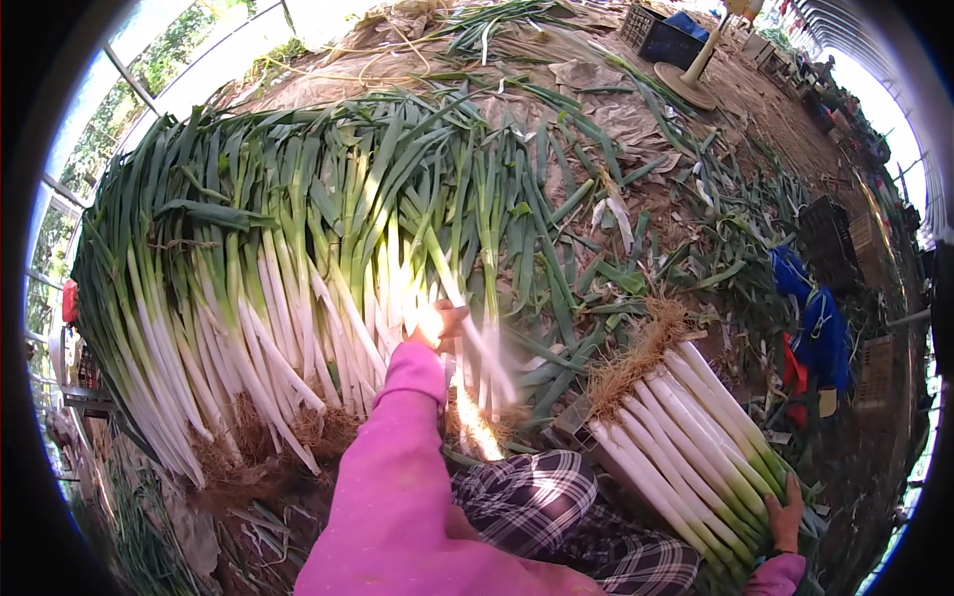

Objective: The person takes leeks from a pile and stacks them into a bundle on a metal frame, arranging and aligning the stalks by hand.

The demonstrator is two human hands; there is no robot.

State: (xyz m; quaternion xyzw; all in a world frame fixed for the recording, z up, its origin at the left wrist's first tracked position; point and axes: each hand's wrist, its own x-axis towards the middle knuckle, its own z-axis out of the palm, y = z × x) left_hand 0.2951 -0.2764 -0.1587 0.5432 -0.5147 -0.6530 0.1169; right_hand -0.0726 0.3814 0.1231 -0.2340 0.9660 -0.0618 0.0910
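Observation:
Near the middle, my left hand [437, 323], lit by bright sun, closes around a leek [489, 360] whose white end is smeared by motion. A wide row of leeks [298, 288] lies in front of and left of it, green tops away from me and rooty white ends toward me. At the lower right sits a bundle of leeks [686, 427], its brown roots [636, 372] pointing up and away. My right hand [785, 512] grips the bundle's right side at the green part. The far side of that hand's grip is hidden.
Loose leaves and trimmings [616, 258] litter the ground beyond and to the right. A dark crate [666, 38] and a yellowish stand [696, 74] are at the back. Blue cloth or bags [815, 318] and more crates [833, 243] line the right. My plaid-covered knees [532, 502] are close in.

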